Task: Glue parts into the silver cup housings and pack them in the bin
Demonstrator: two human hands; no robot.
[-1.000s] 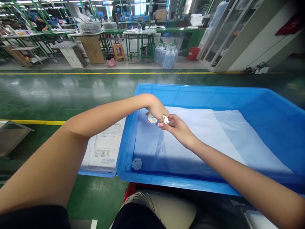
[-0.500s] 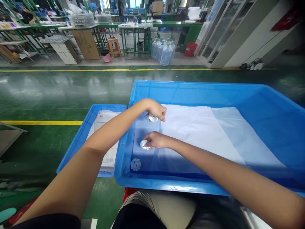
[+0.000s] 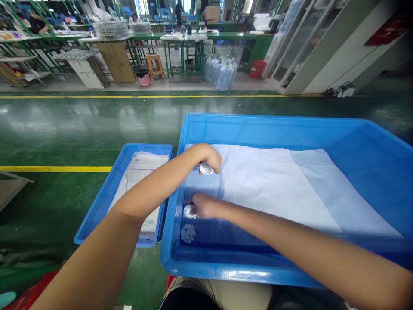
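Note:
My left hand (image 3: 211,158) is closed around a round white disc with small holes (image 3: 206,168), held above the white sheet (image 3: 258,172) that lines the large blue tub (image 3: 245,275). Nearer to me, my right hand (image 3: 204,205) grips a second white disc (image 3: 189,211) low by the tub's left wall. My right fingers partly cover that disc. A third white disc with a notched rim and holes (image 3: 188,233) lies in the tub's near left corner, just in front of the right hand's disc.
A smaller blue bin (image 3: 124,150) with printed white bags or papers (image 3: 142,168) stands against the tub's left side. Across the green floor are water bottles (image 3: 224,75), a red bucket (image 3: 257,69), a stool (image 3: 154,66) and workbenches. People are at the back.
My right hand has moved its disc down and left, close to the disc in the corner. My left hand has lowered slightly, still holding its disc. The view has shifted a little.

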